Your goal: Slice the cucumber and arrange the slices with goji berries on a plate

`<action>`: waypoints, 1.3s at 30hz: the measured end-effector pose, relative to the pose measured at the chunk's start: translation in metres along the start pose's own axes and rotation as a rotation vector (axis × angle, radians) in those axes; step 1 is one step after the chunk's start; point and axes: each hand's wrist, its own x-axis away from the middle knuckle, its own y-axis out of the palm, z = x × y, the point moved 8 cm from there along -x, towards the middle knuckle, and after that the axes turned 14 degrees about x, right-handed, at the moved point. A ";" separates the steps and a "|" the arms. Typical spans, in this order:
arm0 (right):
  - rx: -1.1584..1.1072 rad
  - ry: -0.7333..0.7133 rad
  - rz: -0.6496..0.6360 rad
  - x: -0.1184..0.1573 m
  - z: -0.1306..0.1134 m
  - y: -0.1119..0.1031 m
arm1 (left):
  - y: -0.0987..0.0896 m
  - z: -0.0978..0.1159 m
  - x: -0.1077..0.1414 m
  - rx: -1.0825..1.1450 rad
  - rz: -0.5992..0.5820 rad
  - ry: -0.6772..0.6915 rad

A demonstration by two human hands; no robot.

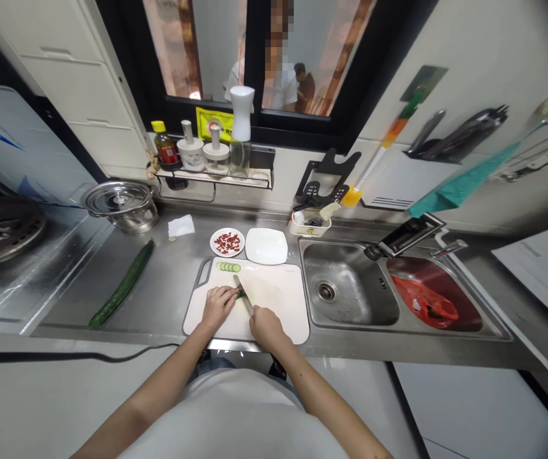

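On the white cutting board (278, 287) my right hand (265, 326) grips the handle of a knife (246, 301), its blade slanting away to the left. My left hand (219, 307) is closed over a small green piece of cucumber (240, 295) right beside the blade; most of that piece is hidden under the fingers. A short overlapping row of cucumber slices (228, 267) lies at the board's far left. Just beyond the board are a small plate of chopped red pieces (227, 242) and a white square plate (266, 246).
A long whole cucumber (123, 284) and a lidded steel pot (125, 205) stand left of the board. To the right is a steel sink (350, 306) with a faucet (402, 237) and a red plastic bag (424, 303). A rack of seasoning jars (216, 175) hangs behind.
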 end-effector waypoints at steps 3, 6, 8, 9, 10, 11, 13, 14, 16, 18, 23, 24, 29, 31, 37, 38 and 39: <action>-0.007 0.007 0.002 -0.006 -0.003 -0.001 | 0.000 0.000 0.000 -0.002 -0.007 0.006; 0.004 0.007 -0.014 -0.006 -0.003 0.001 | 0.001 -0.001 0.000 -0.006 -0.002 0.005; 0.013 0.003 -0.022 -0.001 -0.001 0.003 | 0.001 -0.001 0.000 -0.003 0.003 0.000; 0.016 0.001 -0.024 0.002 0.000 0.004 | 0.001 -0.002 0.000 0.001 0.005 -0.001; 0.018 0.000 -0.027 0.005 0.002 0.005 | 0.001 -0.002 0.000 0.005 0.006 -0.001; 0.020 0.000 -0.033 0.009 0.004 0.006 | 0.001 -0.002 0.001 0.009 0.008 0.000; 0.025 0.003 -0.052 0.014 0.006 0.008 | 0.001 -0.002 0.001 0.014 0.009 0.000; 0.027 0.003 -0.059 0.016 0.007 0.009 | 0.001 -0.002 0.001 0.015 0.009 0.000; 0.028 0.001 -0.061 0.016 0.007 0.008 | 0.001 -0.002 0.000 0.014 0.006 -0.004; 0.027 -0.003 -0.055 0.014 0.005 0.006 | 0.002 -0.002 0.000 0.008 0.003 -0.007; 0.034 -0.007 -0.032 0.002 0.000 0.003 | 0.001 -0.001 0.000 0.002 -0.001 -0.004; 0.034 -0.007 -0.029 -0.001 -0.002 0.003 | 0.001 0.000 0.000 0.003 -0.005 -0.002; 0.024 -0.006 -0.018 -0.010 -0.005 0.004 | 0.000 0.000 0.000 -0.001 -0.004 0.001; 0.033 -0.005 -0.020 -0.008 -0.005 0.006 | 0.000 0.000 0.000 -0.001 -0.005 0.000; 0.042 -0.005 -0.051 0.009 0.003 0.013 | 0.001 -0.001 0.001 0.006 0.004 -0.007; 0.043 -0.004 -0.056 0.011 0.003 0.014 | 0.001 -0.001 0.001 0.009 0.005 -0.006; 0.044 -0.005 -0.057 0.012 0.004 0.014 | 0.001 -0.002 0.001 0.011 0.007 -0.005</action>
